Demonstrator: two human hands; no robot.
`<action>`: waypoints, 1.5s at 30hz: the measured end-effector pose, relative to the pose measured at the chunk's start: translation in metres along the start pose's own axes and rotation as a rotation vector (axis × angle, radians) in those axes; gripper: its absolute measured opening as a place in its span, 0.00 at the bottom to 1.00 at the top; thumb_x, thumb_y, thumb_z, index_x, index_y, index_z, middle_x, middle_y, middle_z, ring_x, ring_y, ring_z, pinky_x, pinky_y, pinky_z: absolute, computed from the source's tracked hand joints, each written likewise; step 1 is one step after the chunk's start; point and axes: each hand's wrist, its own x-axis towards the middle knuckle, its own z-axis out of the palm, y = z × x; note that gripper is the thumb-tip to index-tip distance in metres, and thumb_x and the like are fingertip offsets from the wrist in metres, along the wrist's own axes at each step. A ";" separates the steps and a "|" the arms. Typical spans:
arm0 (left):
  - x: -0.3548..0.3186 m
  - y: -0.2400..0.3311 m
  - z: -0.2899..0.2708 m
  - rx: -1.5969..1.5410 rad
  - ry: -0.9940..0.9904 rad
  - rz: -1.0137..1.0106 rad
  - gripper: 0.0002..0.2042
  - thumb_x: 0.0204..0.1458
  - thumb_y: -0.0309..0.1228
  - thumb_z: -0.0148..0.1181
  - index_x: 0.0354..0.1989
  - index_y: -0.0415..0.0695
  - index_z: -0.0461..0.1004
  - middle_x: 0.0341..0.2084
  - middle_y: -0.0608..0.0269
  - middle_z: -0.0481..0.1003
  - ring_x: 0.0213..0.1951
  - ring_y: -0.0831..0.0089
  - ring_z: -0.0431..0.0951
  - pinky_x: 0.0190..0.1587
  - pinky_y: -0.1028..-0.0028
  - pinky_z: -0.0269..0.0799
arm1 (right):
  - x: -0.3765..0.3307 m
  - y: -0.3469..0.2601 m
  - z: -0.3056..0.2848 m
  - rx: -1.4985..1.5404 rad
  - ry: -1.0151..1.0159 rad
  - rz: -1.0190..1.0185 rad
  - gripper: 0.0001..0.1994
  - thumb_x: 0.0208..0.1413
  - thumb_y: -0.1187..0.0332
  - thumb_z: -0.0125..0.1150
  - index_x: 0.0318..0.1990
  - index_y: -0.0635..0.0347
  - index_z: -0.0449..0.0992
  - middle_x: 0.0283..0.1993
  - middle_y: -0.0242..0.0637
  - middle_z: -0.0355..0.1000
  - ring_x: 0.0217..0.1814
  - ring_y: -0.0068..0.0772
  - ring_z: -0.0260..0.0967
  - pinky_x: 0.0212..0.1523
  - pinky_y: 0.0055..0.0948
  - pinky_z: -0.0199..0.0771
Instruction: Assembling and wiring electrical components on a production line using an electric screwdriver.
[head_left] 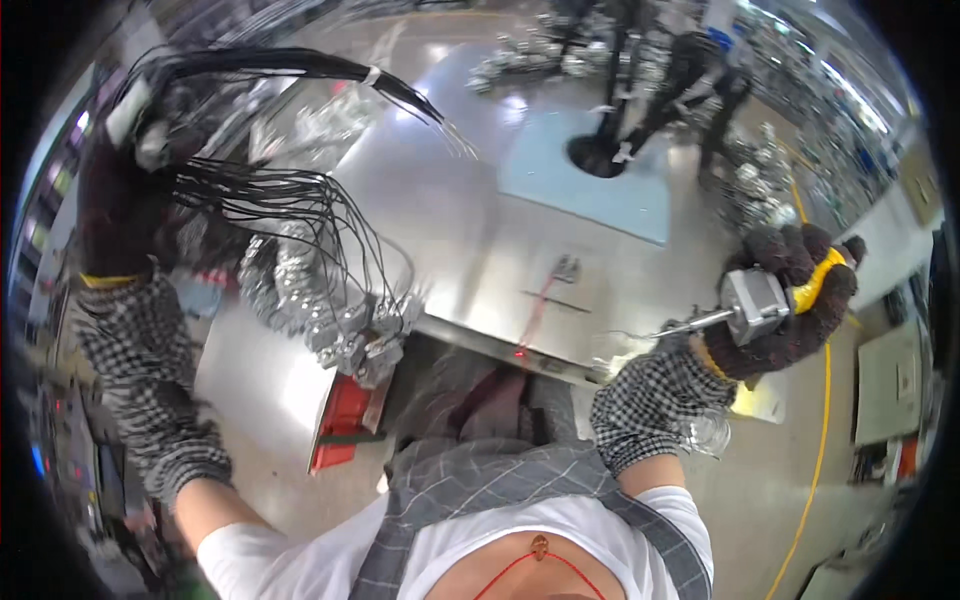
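My left hand, in a dark glove, is raised at the far left, closed round a bundle of black cables. The cables fan out and hang down toward a cluster of small silver motors at the table's front left. A thicker black cable with bare wire ends arches from near this hand over the table. At the right, my gloved right hand is wrapped round a square silver motor. Its thin metal shaft points left. Something yellow shows between the fingers.
A shiny metal table lies ahead, with a light-blue sheet on it. Black cable bundles rest upright on the sheet. Silver-wrapped parts line the back and right. A red bin stands below the front left.
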 end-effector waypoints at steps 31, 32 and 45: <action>-0.165 -0.266 -0.314 -0.207 1.301 0.157 0.16 0.58 0.39 0.58 0.47 0.39 0.74 0.38 0.59 0.76 0.35 0.68 0.77 0.32 0.74 0.77 | -0.026 -0.057 -0.046 -1.116 0.269 -0.443 0.27 0.63 0.57 0.44 0.51 0.82 0.66 0.43 0.65 0.71 0.46 0.53 0.71 0.52 0.48 0.73; -0.176 -0.260 -0.327 -0.137 1.242 0.074 0.19 0.56 0.43 0.60 0.52 0.45 0.72 0.41 0.59 0.76 0.41 0.65 0.76 0.42 0.68 0.76 | -0.027 -0.059 -0.049 -1.123 0.263 -0.422 0.26 0.63 0.57 0.44 0.51 0.81 0.67 0.43 0.64 0.70 0.46 0.52 0.71 0.51 0.47 0.73; 0.007 -0.260 -0.100 1.368 0.773 0.303 0.28 0.44 0.45 0.68 0.48 0.37 0.71 0.40 0.44 0.74 0.38 0.46 0.74 0.46 0.57 0.70 | 0.011 -0.018 -0.074 -0.829 0.133 -0.105 0.18 0.62 0.64 0.54 0.58 0.54 0.63 0.41 0.41 0.68 0.36 0.30 0.61 0.36 0.31 0.67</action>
